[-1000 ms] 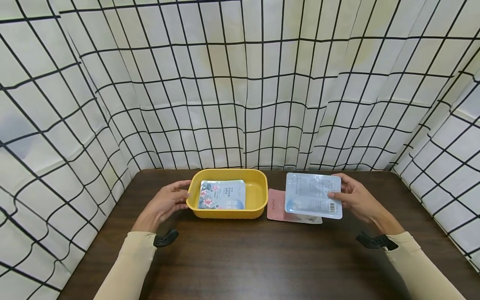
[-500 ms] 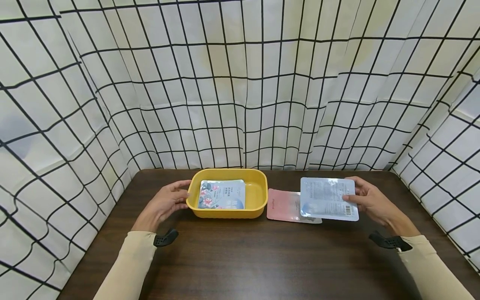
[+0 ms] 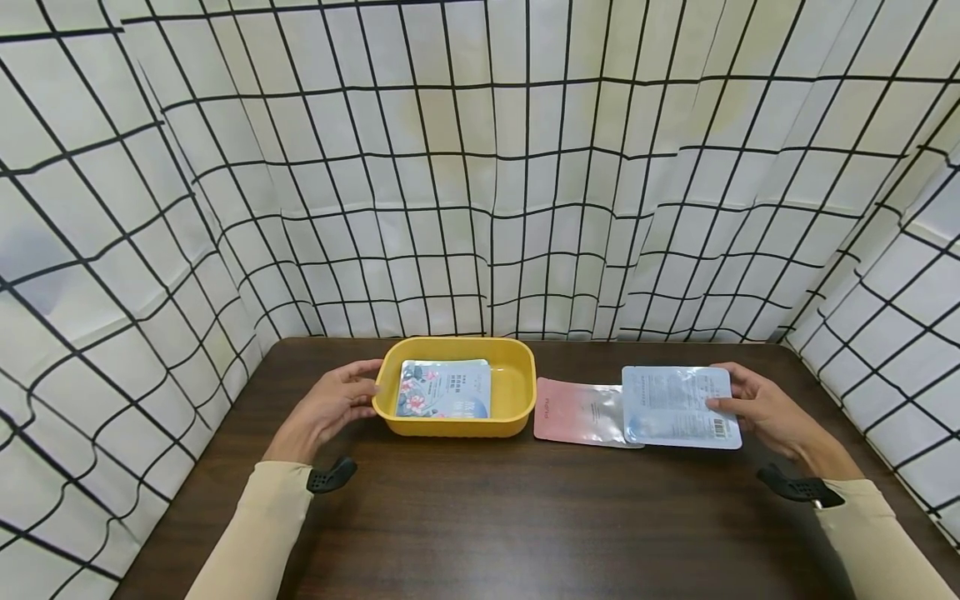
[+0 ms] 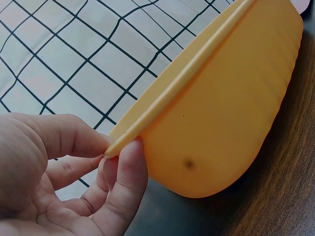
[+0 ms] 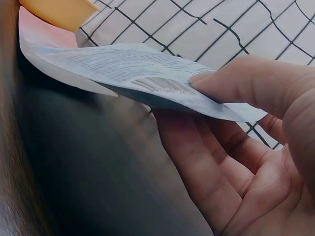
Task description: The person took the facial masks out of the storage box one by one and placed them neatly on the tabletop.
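Observation:
My left hand pinches the left rim of a yellow plastic tray; the left wrist view shows thumb and fingertips on the rim of the tray. Inside the tray lies a light blue face mask packet printed with pink flowers. To the right, my right hand pinches another light blue face mask packet, printed side with barcode up, thumb on top and fingers underneath. This held packet is tilted in the right wrist view. Its left edge overlaps a pink packet lying on the table.
The pink packet lies right beside the tray's right end. All this is on a dark brown wooden table. A white curtain with a black grid pattern stands along the table's back and sides.
My right hand has moved right and slightly toward me with the blue packet, uncovering more of the pink packet. The left hand and the tray have stayed in place.

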